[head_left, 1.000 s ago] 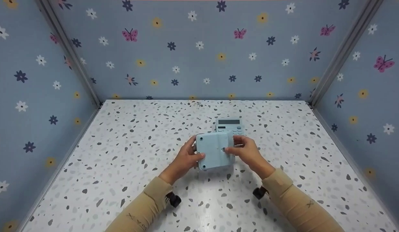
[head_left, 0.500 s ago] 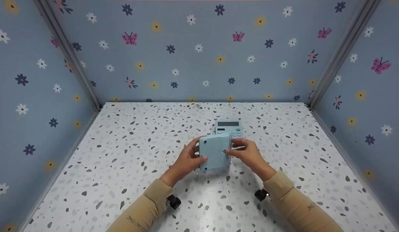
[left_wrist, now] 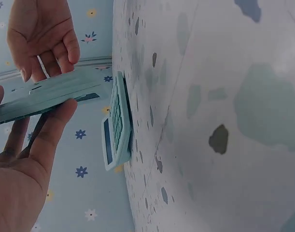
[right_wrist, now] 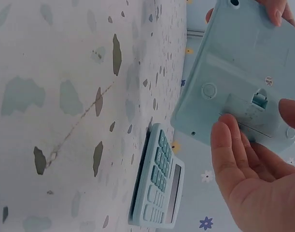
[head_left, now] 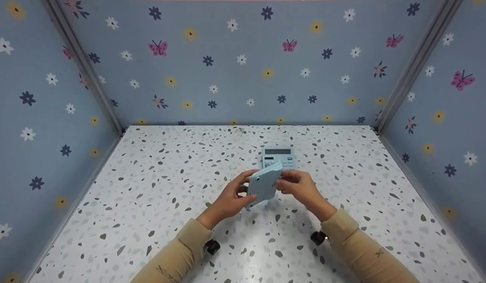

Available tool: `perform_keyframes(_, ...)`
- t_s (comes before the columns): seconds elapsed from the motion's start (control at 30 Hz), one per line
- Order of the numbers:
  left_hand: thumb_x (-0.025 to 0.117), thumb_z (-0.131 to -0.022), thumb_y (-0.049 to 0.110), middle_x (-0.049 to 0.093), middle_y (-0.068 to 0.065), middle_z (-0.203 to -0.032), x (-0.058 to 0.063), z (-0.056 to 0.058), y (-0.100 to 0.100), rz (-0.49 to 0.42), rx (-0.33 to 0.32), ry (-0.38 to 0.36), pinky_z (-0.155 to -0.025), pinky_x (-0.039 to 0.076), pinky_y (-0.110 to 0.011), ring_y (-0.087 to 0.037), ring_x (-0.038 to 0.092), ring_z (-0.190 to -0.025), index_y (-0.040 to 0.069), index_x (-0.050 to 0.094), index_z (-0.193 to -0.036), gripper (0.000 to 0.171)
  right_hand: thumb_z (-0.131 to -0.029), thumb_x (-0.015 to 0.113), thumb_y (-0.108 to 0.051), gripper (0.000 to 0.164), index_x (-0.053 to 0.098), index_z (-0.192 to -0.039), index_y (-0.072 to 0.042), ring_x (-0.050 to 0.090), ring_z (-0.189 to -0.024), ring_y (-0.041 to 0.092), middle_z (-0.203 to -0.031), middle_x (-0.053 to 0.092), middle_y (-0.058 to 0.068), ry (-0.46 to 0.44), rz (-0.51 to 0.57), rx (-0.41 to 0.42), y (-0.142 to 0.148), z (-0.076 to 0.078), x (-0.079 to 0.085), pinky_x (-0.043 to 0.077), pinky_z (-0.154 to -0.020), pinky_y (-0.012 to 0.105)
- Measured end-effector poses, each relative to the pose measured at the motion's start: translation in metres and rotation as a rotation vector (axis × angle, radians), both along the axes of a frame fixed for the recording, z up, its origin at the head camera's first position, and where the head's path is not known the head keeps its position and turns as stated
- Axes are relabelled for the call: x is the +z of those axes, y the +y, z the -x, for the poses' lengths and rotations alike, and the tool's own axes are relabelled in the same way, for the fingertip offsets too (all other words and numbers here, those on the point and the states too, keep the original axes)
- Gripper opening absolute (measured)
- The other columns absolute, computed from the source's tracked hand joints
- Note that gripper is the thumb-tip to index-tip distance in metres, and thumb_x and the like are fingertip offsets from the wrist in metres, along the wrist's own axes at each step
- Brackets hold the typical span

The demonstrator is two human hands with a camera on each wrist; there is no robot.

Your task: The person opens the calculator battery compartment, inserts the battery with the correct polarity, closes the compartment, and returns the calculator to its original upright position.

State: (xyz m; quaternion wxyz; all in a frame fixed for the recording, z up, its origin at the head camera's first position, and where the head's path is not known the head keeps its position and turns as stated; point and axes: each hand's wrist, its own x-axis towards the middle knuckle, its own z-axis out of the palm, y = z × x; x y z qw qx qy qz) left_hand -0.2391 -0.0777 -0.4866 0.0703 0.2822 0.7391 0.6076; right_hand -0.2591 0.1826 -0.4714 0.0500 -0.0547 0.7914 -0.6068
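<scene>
A light blue calculator is held above the table, its back turned toward the head camera. My left hand grips its left side, thumb on the back and fingers beneath. My right hand is at the calculator's other edge. In the right wrist view its fingertips rest by the battery cover, and the thumb stands apart from them. A small latch slot shows above the cover. The held calculator's keys are hidden. Just behind it, a second light blue calculator lies face up.
The table has a white top with grey speckles. Blue walls with flowers and butterflies enclose it at the back and on both sides. Black wrist cameras, such as the left one, hang beneath the cuffs.
The held calculator has turned from nearly flat toward the head camera to a steeper, more edge-on tilt. Both hands stay at its sides, the left shifted slightly right. The second calculator lies still.
</scene>
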Motion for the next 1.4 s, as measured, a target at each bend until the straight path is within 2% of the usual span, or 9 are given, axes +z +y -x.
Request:
perform_keyframes(0.13,0.067,-0.106,0.008,0.057,-0.021,-0.153,-0.0002,-0.0005,-0.0001,0.051,-0.011,0.065,-0.093,0.064,-0.044,-0.037,0.068,-0.124,0.015,0.042,-0.165,0.064,-0.104,0.070,-0.017,0.045,0.065,-0.141,0.008,0.078,-0.106,0.024,-0.126,0.076,0.021,-0.020,0.056,0.052,0.0015,0.0003,0.0005,0.066,-0.093,0.037)
perform_keyframes(0.27,0.067,-0.106,0.007,0.057,-0.018,-0.155,-0.0010,0.0002,-0.0005,0.116,-0.019,0.152,-0.095,0.064,-0.042,-0.034,0.069,-0.124,0.015,0.045,-0.165,0.063,-0.109,0.064,-0.026,0.050,0.061,-0.144,0.009,0.077,-0.112,0.031,-0.128,0.076,0.021,-0.049,0.096,0.089,0.0019,0.0010,0.0010,0.066,-0.095,0.037)
perform_keyframes(0.5,0.066,-0.104,0.003,0.062,-0.010,-0.150,-0.0029,-0.0002,-0.0005,0.271,-0.008,0.325,-0.096,0.065,-0.041,-0.029,0.068,-0.126,0.019,0.050,-0.163,0.063,-0.112,0.060,-0.031,0.043,0.071,-0.129,0.006,0.078,-0.093,0.019,-0.107,0.080,0.011,-0.125,0.145,0.015,-0.0015,0.0031,0.0012,0.067,-0.085,0.032)
perform_keyframes(0.63,0.067,-0.104,0.003,0.064,-0.010,-0.146,-0.0040,-0.0017,0.0007,0.343,0.010,0.393,-0.102,0.063,-0.046,-0.029,0.068,-0.128,0.023,0.052,-0.161,0.062,-0.113,0.058,-0.032,0.041,0.073,-0.123,0.004,0.077,-0.085,0.015,-0.108,0.078,0.016,-0.164,0.168,-0.003,-0.0017,0.0041,-0.0001,0.067,-0.080,0.030)
perform_keyframes(0.7,0.068,-0.104,0.004,0.065,-0.009,-0.144,-0.0037,-0.0028,0.0012,0.390,0.023,0.443,-0.101,0.062,-0.048,-0.028,0.069,-0.124,0.024,0.054,-0.161,0.061,-0.113,0.057,-0.033,0.041,0.073,-0.122,0.004,0.076,-0.083,0.015,-0.112,0.076,0.021,-0.179,0.178,-0.006,-0.0016,0.0041,-0.0005,0.067,-0.079,0.030)
perform_keyframes(0.87,0.069,-0.105,0.005,0.065,-0.008,-0.143,-0.0033,-0.0048,0.0017,0.496,0.051,0.621,-0.090,0.063,-0.043,-0.023,0.070,-0.110,0.025,0.057,-0.159,0.059,-0.113,0.057,-0.037,0.047,0.070,-0.129,0.005,0.077,-0.083,0.015,-0.105,0.077,0.014,-0.212,0.215,0.023,-0.0003,0.0038,-0.0022,0.066,-0.078,0.029)
perform_keyframes(1.07,0.068,-0.105,0.004,0.066,-0.011,-0.142,-0.0058,-0.0068,0.0016,0.597,0.072,0.796,-0.085,0.063,-0.041,-0.025,0.069,-0.111,0.029,0.057,-0.158,0.060,-0.113,0.058,-0.034,0.054,0.060,-0.144,0.010,0.078,-0.083,0.013,-0.097,0.081,0.005,-0.243,0.295,0.060,0.0011,0.0033,-0.0042,0.066,-0.079,0.028)
perform_keyframes(1.3,0.062,-0.110,0.011,0.066,-0.013,-0.143,-0.0086,-0.0065,0.0022,0.655,0.088,0.864,-0.088,0.065,-0.042,-0.029,0.070,-0.119,0.033,0.057,-0.157,0.052,-0.113,0.055,-0.021,0.047,0.055,-0.145,0.014,0.078,-0.080,0.013,-0.092,0.082,0.005,-0.255,0.361,0.043,-0.0010,0.0022,-0.0019,0.066,-0.078,0.029)
perform_keyframes(1.4,0.068,-0.106,0.009,0.066,-0.012,-0.143,-0.0087,-0.0064,0.0020,0.664,0.090,0.865,-0.090,0.065,-0.041,-0.029,0.070,-0.122,0.031,0.058,-0.157,0.056,-0.112,0.053,-0.017,0.046,0.053,-0.147,0.014,0.079,-0.082,0.013,-0.096,0.082,0.005,-0.263,0.380,0.034,-0.0020,0.0028,-0.0006,0.067,-0.079,0.030)
